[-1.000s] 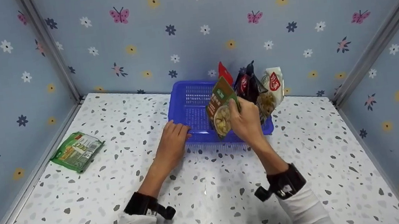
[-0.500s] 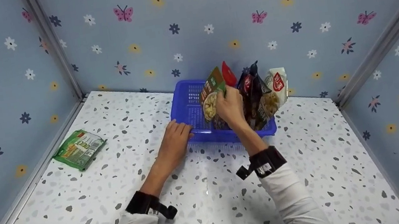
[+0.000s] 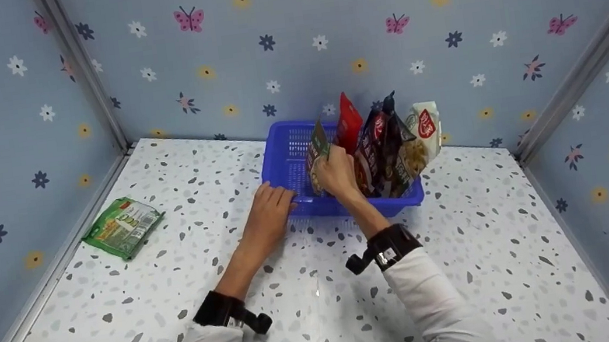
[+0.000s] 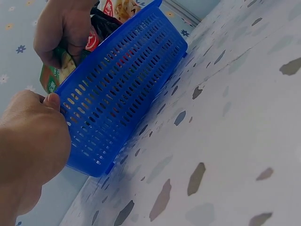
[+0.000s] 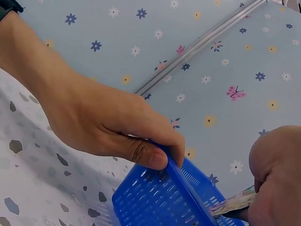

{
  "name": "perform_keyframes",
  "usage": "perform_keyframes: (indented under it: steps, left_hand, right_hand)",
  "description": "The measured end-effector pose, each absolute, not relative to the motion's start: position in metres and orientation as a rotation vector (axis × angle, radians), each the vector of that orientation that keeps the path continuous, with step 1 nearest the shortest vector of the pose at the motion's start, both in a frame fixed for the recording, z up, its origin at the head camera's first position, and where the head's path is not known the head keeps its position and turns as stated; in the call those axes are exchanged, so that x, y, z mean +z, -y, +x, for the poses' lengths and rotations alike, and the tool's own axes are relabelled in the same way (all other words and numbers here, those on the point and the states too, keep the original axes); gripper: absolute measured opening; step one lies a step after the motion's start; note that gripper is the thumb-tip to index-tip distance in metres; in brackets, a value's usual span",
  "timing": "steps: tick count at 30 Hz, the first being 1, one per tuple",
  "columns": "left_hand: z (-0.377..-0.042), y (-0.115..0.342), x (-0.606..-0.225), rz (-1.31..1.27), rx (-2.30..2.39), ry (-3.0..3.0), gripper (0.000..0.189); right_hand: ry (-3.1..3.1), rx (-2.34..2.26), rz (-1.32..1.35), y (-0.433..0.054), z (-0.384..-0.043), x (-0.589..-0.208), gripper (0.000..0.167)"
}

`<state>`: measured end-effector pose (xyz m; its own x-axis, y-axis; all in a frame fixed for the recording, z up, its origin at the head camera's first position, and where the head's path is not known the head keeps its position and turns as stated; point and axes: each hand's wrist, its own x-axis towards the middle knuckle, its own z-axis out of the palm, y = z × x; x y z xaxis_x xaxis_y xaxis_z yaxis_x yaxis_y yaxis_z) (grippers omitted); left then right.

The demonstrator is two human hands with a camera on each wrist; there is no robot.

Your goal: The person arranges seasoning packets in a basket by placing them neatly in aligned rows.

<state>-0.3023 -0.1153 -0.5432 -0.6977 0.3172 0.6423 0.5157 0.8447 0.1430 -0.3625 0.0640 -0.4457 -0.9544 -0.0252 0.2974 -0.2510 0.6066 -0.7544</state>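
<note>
My left hand (image 3: 269,214) grips the near left rim of the blue plastic basket (image 3: 269,161). In the right wrist view its thumb lies outside the basket wall (image 5: 155,200) and a finger hooks over the rim. My right hand (image 3: 339,173) reaches over the basket and pinches a green and brown food packet (image 3: 316,147), which stands upright inside. In the left wrist view the fingers of that right hand (image 4: 66,30) curl over the packet's top edge (image 4: 49,77). The packet's lower part is hidden behind the basket wall.
To the right of the held packet, a red packet (image 3: 349,124), dark packets (image 3: 376,141) and a white packet (image 3: 423,135) stand in the basket. A green packet (image 3: 123,227) lies on the speckled table (image 3: 193,177) at left. Flowered wall panels (image 3: 287,38) enclose it.
My right hand has carried the green and brown packet leftward and down into the basket, turning it more edge-on beside the red packet. My left hand has stayed on the rim.
</note>
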Motion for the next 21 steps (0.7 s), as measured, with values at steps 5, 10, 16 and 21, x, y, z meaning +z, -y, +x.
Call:
perform_keyframes:
  steps: [5, 10, 16, 21]
  left_hand:
    - [-0.302, 0.116, -0.542, -0.610, -0.425, 2.391, 0.022]
    - [-0.302, 0.116, -0.543, -0.608, -0.430, 2.393, 0.022]
    - [-0.300, 0.115, -0.543, -0.610, -0.436, 2.407, 0.023]
    - [-0.300, 0.115, -0.542, -0.607, -0.427, 2.386, 0.022]
  right_hand:
    - [2.683, 1.143, 0.251, -0.062, -0.381, -0.464, 0.026]
    - [2.809, 1.216, 0.291, -0.057, -0.367, -0.452, 0.028]
    - [2.905, 1.192, 0.262, -0.056, -0.376, -0.463, 0.031]
    - [2.896, 1.103, 0.248, -0.055, -0.377, -0.463, 0.033]
